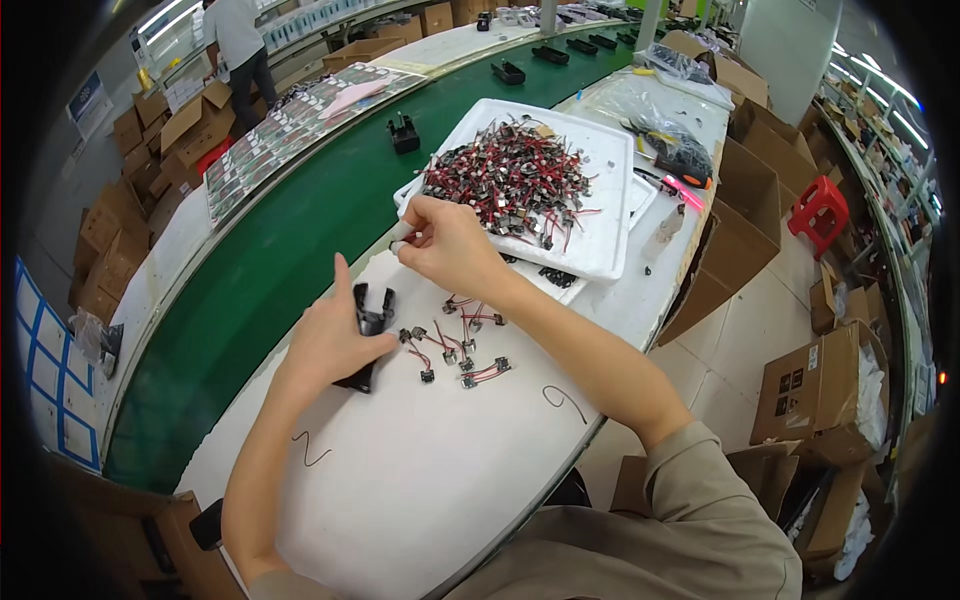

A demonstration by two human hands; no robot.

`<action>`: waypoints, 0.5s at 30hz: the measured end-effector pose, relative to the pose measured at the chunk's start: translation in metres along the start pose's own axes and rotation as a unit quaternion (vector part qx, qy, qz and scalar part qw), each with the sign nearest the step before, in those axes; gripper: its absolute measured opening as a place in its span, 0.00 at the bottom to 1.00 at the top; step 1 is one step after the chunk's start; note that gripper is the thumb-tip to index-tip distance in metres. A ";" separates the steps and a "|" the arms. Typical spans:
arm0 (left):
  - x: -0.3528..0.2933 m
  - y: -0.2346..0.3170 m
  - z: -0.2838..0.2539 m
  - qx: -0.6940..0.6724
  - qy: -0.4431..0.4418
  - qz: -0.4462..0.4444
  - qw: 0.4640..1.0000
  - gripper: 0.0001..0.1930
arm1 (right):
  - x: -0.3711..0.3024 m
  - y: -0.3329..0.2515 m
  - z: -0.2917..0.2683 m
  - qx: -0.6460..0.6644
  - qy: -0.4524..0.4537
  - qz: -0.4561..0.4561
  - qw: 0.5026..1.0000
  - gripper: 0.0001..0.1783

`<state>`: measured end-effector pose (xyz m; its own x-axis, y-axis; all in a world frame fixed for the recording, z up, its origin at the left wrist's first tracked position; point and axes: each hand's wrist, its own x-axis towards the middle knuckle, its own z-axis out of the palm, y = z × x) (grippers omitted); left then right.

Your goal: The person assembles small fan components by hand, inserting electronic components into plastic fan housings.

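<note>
My left hand point(332, 342) is wrapped around a black plastic housing point(372, 318) on the white work surface, its thumb lying across the housing and its index finger pointing away from me. Two prongs stick up at the housing's far end. My right hand point(447, 245) is closed in a pinch at the near left corner of a white tray point(622, 215). What sits at its fingertips is too small to make out. Several small connector boards with red and black wires point(466, 350) lie between my forearms. A large pile of such wired parts point(515, 180) fills the tray.
A green conveyor belt point(270, 235) runs along the far side, carrying black housings point(403, 134). Loose wires point(312, 450) lie on the table. A pink pen-like item point(684, 193) and a small bottle point(664, 232) are right of the tray. Cardboard boxes point(735, 230) and a red stool point(820, 215) stand rightward. Another person point(238, 45) stands far left.
</note>
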<state>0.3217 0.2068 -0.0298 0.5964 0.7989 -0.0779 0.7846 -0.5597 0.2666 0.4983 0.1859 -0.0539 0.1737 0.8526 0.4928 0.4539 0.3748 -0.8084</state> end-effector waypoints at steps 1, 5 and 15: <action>0.005 -0.016 0.006 -0.079 0.070 0.034 0.994 0.52 | 0.000 -0.003 0.003 0.019 0.008 0.004 1.000 0.09; 0.017 -0.013 -0.009 -0.528 0.027 -0.046 0.848 0.31 | -0.002 -0.013 0.003 0.110 0.033 -0.008 0.993 0.20; 0.026 -0.013 0.025 -0.689 -0.052 0.069 0.720 0.43 | -0.008 -0.004 0.008 -0.088 -0.041 -0.064 0.993 0.17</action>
<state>0.3312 0.2298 -0.0597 0.7180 0.6960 -0.0108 -0.1542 0.1741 0.9726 0.4881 0.1810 -0.0570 0.0358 0.8316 0.5543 0.6147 0.4190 -0.6683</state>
